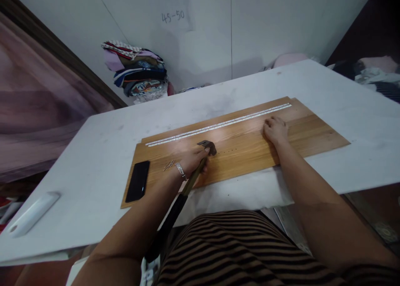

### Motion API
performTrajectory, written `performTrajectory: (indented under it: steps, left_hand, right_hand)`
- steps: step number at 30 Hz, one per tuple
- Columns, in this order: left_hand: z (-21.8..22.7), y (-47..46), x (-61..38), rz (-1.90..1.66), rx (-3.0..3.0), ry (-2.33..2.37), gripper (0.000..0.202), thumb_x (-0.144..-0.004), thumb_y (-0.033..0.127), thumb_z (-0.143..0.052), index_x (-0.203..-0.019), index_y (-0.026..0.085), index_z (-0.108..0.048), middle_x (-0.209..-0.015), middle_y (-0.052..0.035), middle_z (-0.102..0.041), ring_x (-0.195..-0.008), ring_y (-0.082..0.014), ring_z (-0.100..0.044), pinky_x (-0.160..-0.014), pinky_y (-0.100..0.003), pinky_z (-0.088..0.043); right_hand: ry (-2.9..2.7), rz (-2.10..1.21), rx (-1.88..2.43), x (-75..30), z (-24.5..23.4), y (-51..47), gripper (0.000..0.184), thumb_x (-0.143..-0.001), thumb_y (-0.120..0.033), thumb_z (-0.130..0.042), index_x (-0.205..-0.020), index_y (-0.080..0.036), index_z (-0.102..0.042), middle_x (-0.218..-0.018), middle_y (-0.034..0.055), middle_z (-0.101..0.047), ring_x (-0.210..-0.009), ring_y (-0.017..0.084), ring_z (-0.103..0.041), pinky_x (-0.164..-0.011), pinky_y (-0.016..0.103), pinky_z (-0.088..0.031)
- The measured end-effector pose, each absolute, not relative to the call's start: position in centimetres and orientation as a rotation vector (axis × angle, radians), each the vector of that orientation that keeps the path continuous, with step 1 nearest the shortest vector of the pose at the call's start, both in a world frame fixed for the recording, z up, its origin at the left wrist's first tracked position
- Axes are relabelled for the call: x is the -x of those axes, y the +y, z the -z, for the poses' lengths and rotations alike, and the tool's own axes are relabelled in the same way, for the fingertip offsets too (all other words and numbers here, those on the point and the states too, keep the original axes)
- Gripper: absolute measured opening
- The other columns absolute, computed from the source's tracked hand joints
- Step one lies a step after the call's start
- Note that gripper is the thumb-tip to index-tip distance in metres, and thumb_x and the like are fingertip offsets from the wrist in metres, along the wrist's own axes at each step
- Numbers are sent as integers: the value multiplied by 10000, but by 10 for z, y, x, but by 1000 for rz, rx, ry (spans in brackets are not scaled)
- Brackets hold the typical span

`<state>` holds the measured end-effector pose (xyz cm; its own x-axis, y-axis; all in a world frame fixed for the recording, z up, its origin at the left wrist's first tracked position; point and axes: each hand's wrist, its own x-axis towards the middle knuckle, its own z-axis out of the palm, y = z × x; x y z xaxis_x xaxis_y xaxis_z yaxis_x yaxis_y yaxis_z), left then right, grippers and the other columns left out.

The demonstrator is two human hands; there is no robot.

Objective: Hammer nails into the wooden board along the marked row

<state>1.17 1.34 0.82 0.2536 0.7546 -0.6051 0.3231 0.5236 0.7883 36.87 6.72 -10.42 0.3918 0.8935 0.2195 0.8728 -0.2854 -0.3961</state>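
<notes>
My left hand (194, 162), with a silver bracelet at its wrist, is closed around the handle of a claw hammer (208, 146) just below the metal head. The dark grip of the hammer points back toward my body. A wood-grain board (250, 140) lies under both hands. My right hand (276, 130) rests on the board's right half, fingers slightly bent and apart, with nothing visible in them. Several small dark dots (228, 151) run in a row just right of the hammer head; I cannot tell whether they are nails or holes. Several nails (169, 165) lie left of my left hand.
Two long pale strips (218, 125) with markings lie along the board's far side. A black phone (137, 181) sits at its left end. On the white table (103, 152) there is a white elongated object (34, 215). Folded clothes (140, 71) are stacked against the wall.
</notes>
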Motion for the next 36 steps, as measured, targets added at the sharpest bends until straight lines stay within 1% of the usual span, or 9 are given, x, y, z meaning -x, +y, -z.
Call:
performTrajectory:
  steps: [4, 8, 11, 14, 19, 26, 31, 34, 36]
  left_hand:
    - [-10, 14, -10, -409, -1043, 1304, 321, -1001, 474, -580, -900, 169, -585, -598, 20, -595, -415, -107, -546, -413, -225, -457]
    - [-4, 14, -10, -392, -1019, 1329, 338, -1003, 477, -580, -857, 173, -565, -590, 22, -584, -405, -97, -535, -407, -212, -442]
    - [0, 14, -11, -391, -1003, 1343, 338, -991, 494, -600, -877, 178, -561, -583, 28, -585, -403, -98, -534, -406, -208, -443]
    - [-2, 14, -10, -404, -1000, 1337, 332, -1005, 488, -579, -890, 178, -554, -576, 36, -578, -390, -89, -521, -403, -202, -440]
    - [-6, 14, -9, -426, -1021, 1296, 332, -999, 490, -591, -904, 172, -571, -589, 30, -583, -396, -95, -532, -400, -208, -439]
    - [-2, 15, -11, -391, -1000, 1320, 312, -1002, 457, -604, -863, 181, -568, -596, 27, -591, -415, -87, -545, -420, -195, -433]
    - [-3, 15, -8, -408, -1000, 1311, 292, -1022, 451, -568, -911, 180, -580, -598, 22, -593, -409, -94, -535, -420, -211, -442]
    - [-6, 14, -9, -404, -1007, 1323, 284, -1033, 443, -548, -936, 178, -589, -593, 25, -592, -407, -91, -532, -420, -207, -441]
    - [-7, 14, -12, -381, -1009, 1353, 281, -1046, 421, -521, -914, 181, -581, -587, 26, -590, -406, -92, -536, -415, -205, -439]
  right_hand:
    - [-1526, -74, 2203, -368, 103, 67, 375, -930, -248, -443, -1112, -188, -765, -1278, 164, -667, -1253, 319, -539, -1075, 492, -379]
    - [-1514, -66, 2206, -366, 102, 66, 369, -923, -235, -446, -1101, -188, -766, -1273, 165, -669, -1252, 326, -535, -1074, 510, -378]
    - [-1518, -55, 2198, -366, 103, 67, 362, -921, -240, -443, -1077, -185, -765, -1266, 167, -671, -1239, 326, -537, -1076, 515, -374]
    - [-1526, -55, 2199, -368, 105, 67, 366, -931, -256, -433, -1069, -180, -764, -1279, 171, -669, -1238, 323, -541, -1079, 508, -373]
    - [-1533, -47, 2180, -371, 108, 68, 359, -934, -246, -444, -1077, -188, -768, -1275, 165, -676, -1238, 328, -544, -1070, 517, -379]
    - [-1517, -27, 2181, -369, 109, 68, 352, -931, -240, -456, -1080, -197, -772, -1251, 160, -685, -1222, 324, -549, -1062, 516, -387]
    - [-1528, -30, 2184, -370, 110, 68, 370, -933, -257, -439, -1075, -170, -769, -1278, 175, -668, -1239, 323, -542, -1080, 510, -377]
    - [-1524, -38, 2178, -371, 110, 68, 362, -928, -264, -445, -1065, -186, -771, -1266, 165, -674, -1225, 322, -547, -1077, 516, -380]
    - [-1517, -38, 2168, -371, 110, 69, 355, -923, -261, -449, -1061, -200, -771, -1251, 157, -681, -1220, 323, -548, -1071, 522, -385]
